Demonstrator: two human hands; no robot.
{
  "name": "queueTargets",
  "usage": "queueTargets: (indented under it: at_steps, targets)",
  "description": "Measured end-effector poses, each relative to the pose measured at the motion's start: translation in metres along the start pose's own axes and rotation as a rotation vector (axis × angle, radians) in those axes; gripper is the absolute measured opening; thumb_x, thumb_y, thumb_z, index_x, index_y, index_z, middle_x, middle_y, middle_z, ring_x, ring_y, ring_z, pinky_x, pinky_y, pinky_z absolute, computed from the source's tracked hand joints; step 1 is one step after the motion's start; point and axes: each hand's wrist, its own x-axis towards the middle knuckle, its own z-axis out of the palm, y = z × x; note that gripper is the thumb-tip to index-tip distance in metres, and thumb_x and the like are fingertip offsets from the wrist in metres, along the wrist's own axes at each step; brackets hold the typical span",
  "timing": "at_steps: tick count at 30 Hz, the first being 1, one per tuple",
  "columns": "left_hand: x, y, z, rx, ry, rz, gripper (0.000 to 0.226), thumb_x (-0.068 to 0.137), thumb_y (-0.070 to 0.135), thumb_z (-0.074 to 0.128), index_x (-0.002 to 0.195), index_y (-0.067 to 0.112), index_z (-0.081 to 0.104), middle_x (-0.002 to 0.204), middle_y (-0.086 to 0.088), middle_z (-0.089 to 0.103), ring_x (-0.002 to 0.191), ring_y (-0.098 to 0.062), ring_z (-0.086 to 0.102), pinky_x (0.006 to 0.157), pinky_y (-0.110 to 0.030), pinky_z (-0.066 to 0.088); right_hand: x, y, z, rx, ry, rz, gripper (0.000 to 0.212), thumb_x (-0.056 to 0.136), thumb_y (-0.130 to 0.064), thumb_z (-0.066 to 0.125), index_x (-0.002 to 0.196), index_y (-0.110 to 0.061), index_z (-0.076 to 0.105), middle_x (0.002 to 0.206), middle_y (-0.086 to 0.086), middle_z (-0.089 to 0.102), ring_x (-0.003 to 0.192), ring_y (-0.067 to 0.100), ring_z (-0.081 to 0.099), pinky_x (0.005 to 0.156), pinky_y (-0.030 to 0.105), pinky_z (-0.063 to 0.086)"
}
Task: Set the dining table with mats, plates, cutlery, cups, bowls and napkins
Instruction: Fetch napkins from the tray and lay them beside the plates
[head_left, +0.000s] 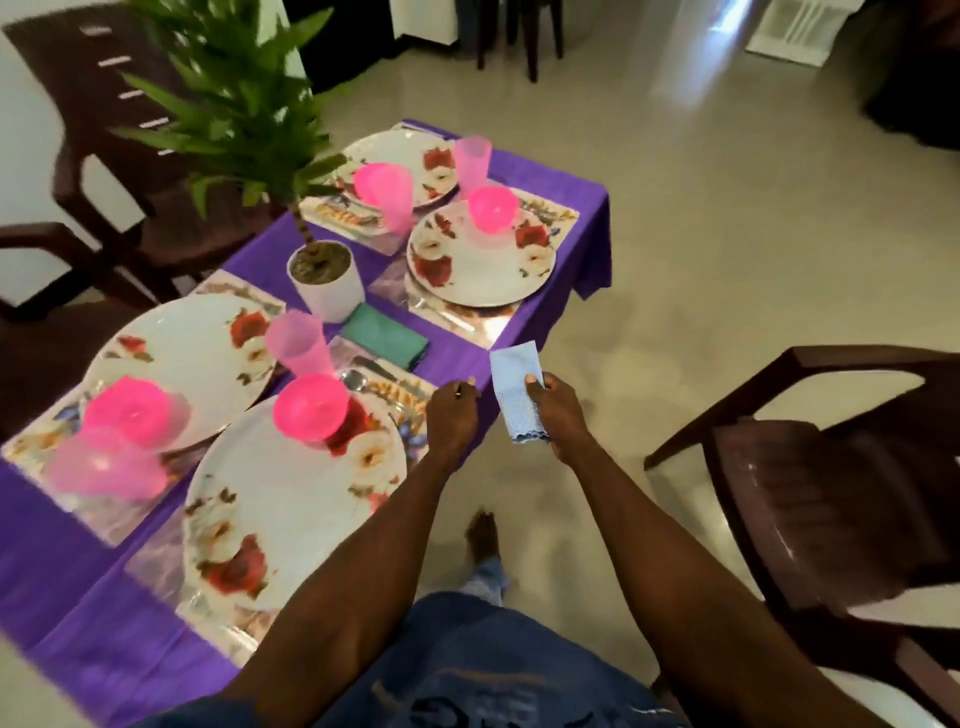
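Note:
A purple-clothed table carries several floral plates on shiny mats; the nearest plate lies just left of my arms. Each plate has a pink bowl, such as the near bowl, and a pink cup stands beside it. A folded green napkin lies by the cutlery. My right hand grips a folded light-blue napkin just off the table's edge. My left hand hovers at that edge with loosely curled fingers, and I see nothing in it.
A potted green plant in a white pot stands mid-table. A dark brown plastic chair stands to my right, with more chairs beyond the table on the left. The beige tiled floor stretches to the right.

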Motion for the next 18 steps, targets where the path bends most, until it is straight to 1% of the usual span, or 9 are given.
queueTargets:
  at_steps: [2,5,6,8,10,12,14,16,18]
  targets:
    - [0.041,0.03,0.02,-0.023,-0.005,0.005,0.024,0.093,0.016,0.049,0.081,0.009,0.069,0.089,-0.013,0.069,0.087,-0.031,0.062,0.069,-0.032,0.039,0.04,-0.025,-0.012,-0.002,0.009,0.012,0.027,0.099,-0.03,0.053,0.109,-0.006,0.062,0.096,0.01,0.067,0.079,0.023,0.066,0.068,0.035,0.054]
    - [0.097,0.078,0.045,-0.06,0.016,0.021,0.026,0.094,0.019,0.05,0.091,0.006,0.072,0.099,-0.011,0.071,0.092,-0.029,0.061,0.072,-0.031,0.039,0.096,-0.061,-0.03,-0.031,0.02,0.014,0.028,0.099,-0.032,0.053,0.109,-0.007,0.063,0.094,0.008,0.068,0.077,0.022,0.066,0.063,0.03,0.053]
    - [0.112,0.09,0.053,-0.068,0.017,0.03,0.028,0.095,0.023,0.049,0.091,0.006,0.071,0.097,-0.011,0.071,0.091,-0.029,0.062,0.072,-0.032,0.04,0.112,-0.07,-0.036,-0.028,0.023,0.015,0.028,0.099,-0.033,0.053,0.109,-0.009,0.063,0.096,0.008,0.069,0.079,0.023,0.067,0.064,0.031,0.054]
    - [0.144,0.111,0.071,-0.066,0.003,0.03,0.035,0.096,0.032,0.047,0.083,0.007,0.068,0.087,-0.009,0.07,0.084,-0.029,0.063,0.072,-0.038,0.045,0.147,-0.084,-0.049,-0.02,0.039,0.025,0.028,0.099,-0.035,0.053,0.11,-0.011,0.062,0.097,0.008,0.069,0.079,0.023,0.068,0.064,0.031,0.056]
    - [0.174,0.129,0.09,-0.041,-0.006,0.044,0.037,0.096,0.036,0.047,0.079,0.01,0.068,0.08,-0.006,0.069,0.077,-0.027,0.062,0.072,-0.039,0.049,0.182,-0.097,-0.062,-0.023,0.056,0.028,0.028,0.099,-0.035,0.051,0.11,-0.012,0.061,0.093,0.006,0.066,0.074,0.019,0.066,0.053,0.023,0.052]
    - [0.204,0.144,0.108,-0.014,-0.017,0.055,0.037,0.096,0.033,0.047,0.077,0.009,0.067,0.076,-0.002,0.067,0.075,-0.024,0.062,0.071,-0.035,0.046,0.217,-0.106,-0.074,-0.03,0.064,0.042,0.026,0.1,-0.035,0.051,0.11,-0.013,0.06,0.089,0.003,0.064,0.071,0.014,0.064,0.046,0.018,0.047]
    - [0.233,0.157,0.128,-0.008,-0.009,0.058,0.037,0.095,0.031,0.046,0.078,0.006,0.067,0.076,-0.004,0.068,0.075,-0.026,0.062,0.069,-0.035,0.046,0.258,-0.111,-0.086,-0.035,0.052,0.051,0.026,0.099,-0.034,0.053,0.108,-0.011,0.061,0.092,0.006,0.067,0.073,0.017,0.065,0.052,0.021,0.05]
    - [0.256,0.17,0.145,-0.012,0.03,0.064,0.037,0.09,0.032,0.043,0.078,0.005,0.065,0.074,-0.006,0.067,0.073,-0.029,0.062,0.069,-0.041,0.049,0.299,-0.116,-0.096,-0.034,0.031,0.044,0.026,0.098,-0.033,0.055,0.102,-0.008,0.063,0.094,0.012,0.068,0.076,0.022,0.066,0.063,0.029,0.051]
    - [0.282,0.188,0.169,-0.012,0.075,0.044,0.032,0.09,0.027,0.045,0.074,0.004,0.061,0.071,-0.007,0.064,0.072,-0.029,0.059,0.068,-0.042,0.046,0.343,-0.129,-0.108,-0.046,-0.012,0.036,0.021,0.098,-0.031,0.056,0.098,-0.011,0.064,0.092,0.01,0.068,0.076,0.022,0.066,0.066,0.031,0.051]
